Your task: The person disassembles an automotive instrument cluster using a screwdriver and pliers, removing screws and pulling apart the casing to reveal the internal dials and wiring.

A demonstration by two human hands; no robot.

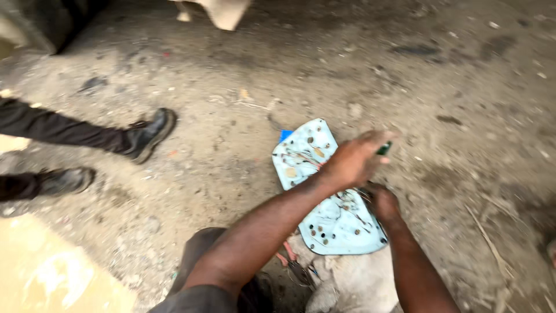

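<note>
A pale blue, rounded panel [336, 223] with several holes, studs and thin wires lies flat on the dirt ground in front of me. My left hand [353, 161] reaches across above it, fingers closed around a small dark green item [384, 149] that sticks out past the fingertips. My right hand [382, 201] is curled at the panel's right edge, among the wires; what its fingers grip is hidden. A blue scrap [285, 135] peeks out from under the panel's far corner.
Another person's legs in black trousers and black shoes [147, 134] stretch in from the left. Red-handled pliers [292, 264] lie under my left forearm beside a pale stone [353, 284]. A yellowish surface [52, 272] fills the bottom left corner.
</note>
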